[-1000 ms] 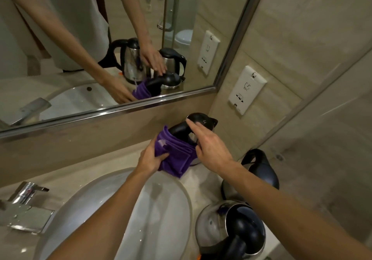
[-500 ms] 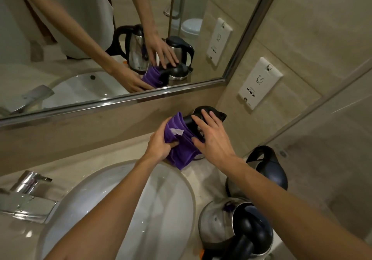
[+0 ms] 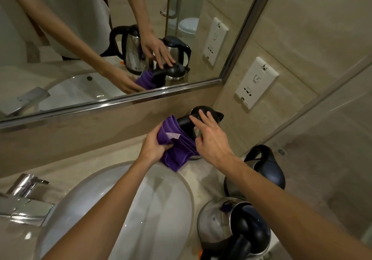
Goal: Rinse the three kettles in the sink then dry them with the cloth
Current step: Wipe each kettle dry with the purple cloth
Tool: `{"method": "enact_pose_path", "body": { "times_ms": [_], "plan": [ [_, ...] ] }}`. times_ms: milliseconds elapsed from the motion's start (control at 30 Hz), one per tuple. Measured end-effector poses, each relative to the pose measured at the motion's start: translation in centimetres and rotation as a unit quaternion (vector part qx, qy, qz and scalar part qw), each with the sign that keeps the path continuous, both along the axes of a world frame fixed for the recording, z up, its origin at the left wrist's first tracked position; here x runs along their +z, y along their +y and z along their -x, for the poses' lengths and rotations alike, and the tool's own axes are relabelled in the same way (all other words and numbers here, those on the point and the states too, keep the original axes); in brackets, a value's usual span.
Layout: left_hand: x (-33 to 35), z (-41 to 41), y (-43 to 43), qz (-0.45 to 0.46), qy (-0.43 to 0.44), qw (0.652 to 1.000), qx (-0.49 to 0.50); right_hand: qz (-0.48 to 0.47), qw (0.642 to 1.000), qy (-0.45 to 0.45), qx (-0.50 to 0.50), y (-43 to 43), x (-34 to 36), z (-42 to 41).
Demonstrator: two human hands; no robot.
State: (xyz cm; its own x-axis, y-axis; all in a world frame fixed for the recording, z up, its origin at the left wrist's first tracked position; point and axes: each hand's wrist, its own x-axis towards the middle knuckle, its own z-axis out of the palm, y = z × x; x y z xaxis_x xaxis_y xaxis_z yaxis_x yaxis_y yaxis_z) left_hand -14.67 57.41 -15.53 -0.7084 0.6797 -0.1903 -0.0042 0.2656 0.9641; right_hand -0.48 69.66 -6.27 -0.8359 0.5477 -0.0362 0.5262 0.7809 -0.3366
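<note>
A steel kettle with a black lid and handle (image 3: 209, 113) stands on the counter against the wall, below the mirror. My left hand (image 3: 155, 149) grips a folded purple cloth (image 3: 177, 149) and holds it against the kettle's handle side. My right hand (image 3: 211, 139) rests on top of the kettle, fingers spread over the lid and handle. Two more kettles stand to the right of the sink: one with a black lid (image 3: 267, 171) and a nearer steel one (image 3: 225, 225) at the counter's front.
The white oval sink (image 3: 130, 209) lies under my forearms, with a chrome tap (image 3: 26, 195) at its left. A mirror (image 3: 100, 48) runs along the back wall. A white wall socket (image 3: 255, 82) sits on the tiled wall right of the far kettle.
The cloth and my left hand have stayed against the kettle. My right hand's fingers have slid a little over the lid and handle; the camera has moved closer.
</note>
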Motion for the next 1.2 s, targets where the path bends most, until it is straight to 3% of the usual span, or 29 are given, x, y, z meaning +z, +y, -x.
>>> {"method": "enact_pose_path", "body": {
  "times_ms": [233, 367, 533, 933, 1200],
  "plan": [
    [-0.9, -0.7, 1.2, 0.036, -0.058, 0.997, 0.026, -0.003, 1.0, -0.02, -0.005, -0.5, 0.5, 0.3],
    [-1.1, -0.6, 1.2, 0.081, -0.043, 0.996, 0.021, 0.009, 0.999, -0.026, -0.016, -0.6, 0.7, 0.4],
    [-1.0, -0.7, -0.3, 0.043, -0.003, 0.999, 0.027, 0.017, 0.999, -0.021, -0.024, -0.5, 0.8, 0.4],
    [-4.6, 0.1, 1.6, 0.058, -0.043, 0.997, 0.012, 0.017, 0.999, -0.007, -0.042, -0.8, 0.3, 0.7],
    [-0.8, -0.3, -2.1, 0.018, -0.037, 0.999, 0.004, 0.05, 0.997, -0.051, -0.039, -0.6, 1.5, 1.1]
  ]
}}
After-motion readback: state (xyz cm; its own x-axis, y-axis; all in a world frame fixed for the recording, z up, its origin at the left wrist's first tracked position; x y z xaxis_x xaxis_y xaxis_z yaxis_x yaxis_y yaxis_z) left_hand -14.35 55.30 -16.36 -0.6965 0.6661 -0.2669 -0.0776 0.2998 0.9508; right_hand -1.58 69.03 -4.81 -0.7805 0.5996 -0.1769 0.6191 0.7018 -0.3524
